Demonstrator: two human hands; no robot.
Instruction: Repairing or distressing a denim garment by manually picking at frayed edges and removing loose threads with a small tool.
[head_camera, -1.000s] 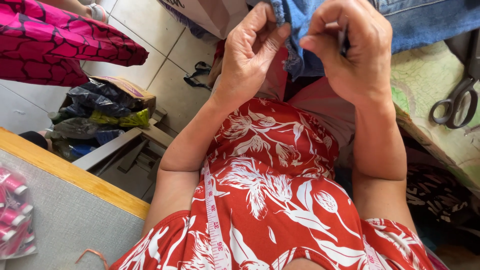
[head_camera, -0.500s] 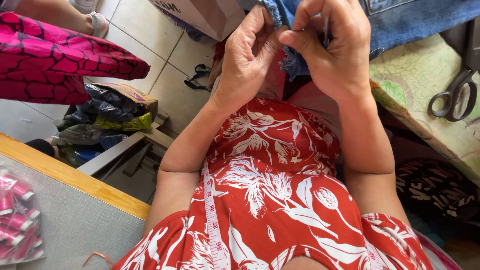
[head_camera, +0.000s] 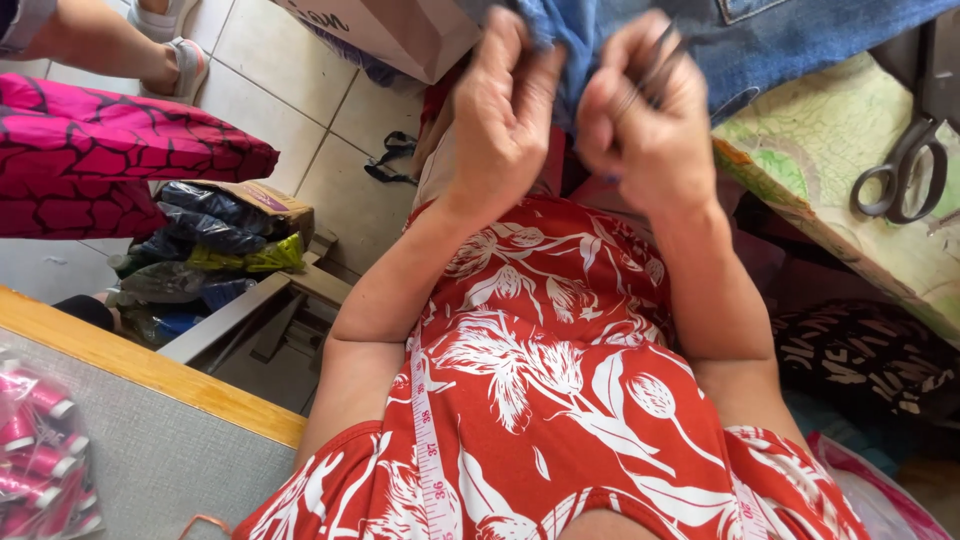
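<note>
My left hand (head_camera: 505, 115) pinches the edge of a blue denim garment (head_camera: 770, 30) held up near the top of the view. My right hand (head_camera: 645, 120) grips the same denim just beside it and also holds a thin dark tool between its fingers, blurred by motion. Both hands are close together, almost touching. The denim trails off to the right over a green patterned work surface (head_camera: 830, 150). A white measuring tape (head_camera: 430, 450) hangs down over my red floral dress.
Black-handled scissors (head_camera: 905, 165) lie on the green surface at right. A wooden-edged grey table (head_camera: 150, 440) with a bag of pink thread spools (head_camera: 35, 450) is at lower left. Bagged fabric (head_camera: 210, 240), pink cloth (head_camera: 100, 150), a cardboard box and another person's sandalled foot (head_camera: 170, 50) are at left.
Both hands have lifted slightly and shifted on the denim; my right hand has turned and is blurred by movement. The camera view has drifted a little.
</note>
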